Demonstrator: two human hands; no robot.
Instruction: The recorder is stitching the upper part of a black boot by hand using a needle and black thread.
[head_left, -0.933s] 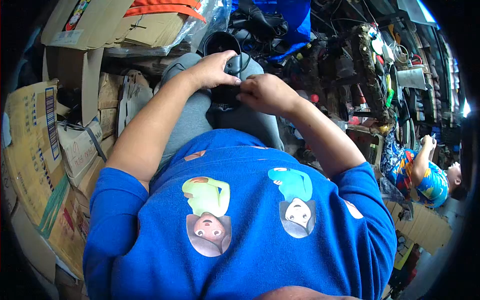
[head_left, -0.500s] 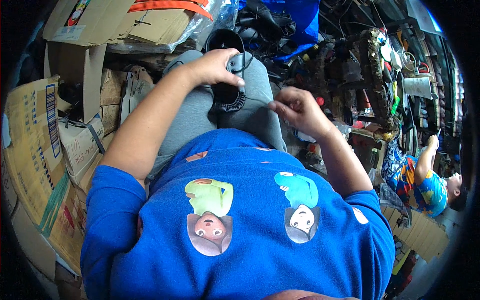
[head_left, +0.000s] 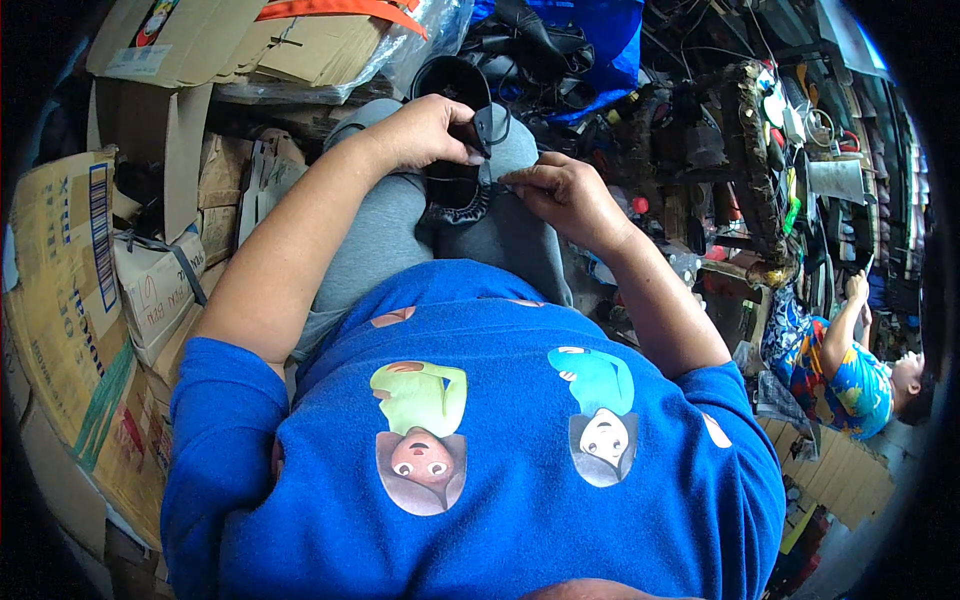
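A black shoe [head_left: 452, 192] lies between my grey-trousered knees, with pale stitches around its nearer, rounded end. My left hand [head_left: 432, 133] grips its side, fingers over the edge and thumb pressing on the near side. By that thumb a dark flap [head_left: 484, 127] with a small eyelet and a looped black cord stands up. Just right of the shoe, my right hand [head_left: 572, 198] is closed in a pinch, its fingertips close to the stitched edge. A thin dark thread runs to those fingertips; whether a needle is there too is too small to tell.
Cardboard boxes [head_left: 70, 300] stack up on my left. Ahead, black shoes [head_left: 525, 50] lie by a blue sheet [head_left: 615, 50]. To the right are a cluttered rack [head_left: 750, 150] and a white cup [head_left: 838, 178]. Another person [head_left: 845, 365] in a colourful shirt sits far right.
My right hand has moved left and slightly up, from beside my knee to the shoe's edge. My left hand has shifted its thumb slightly, and the eyelet flap has turned.
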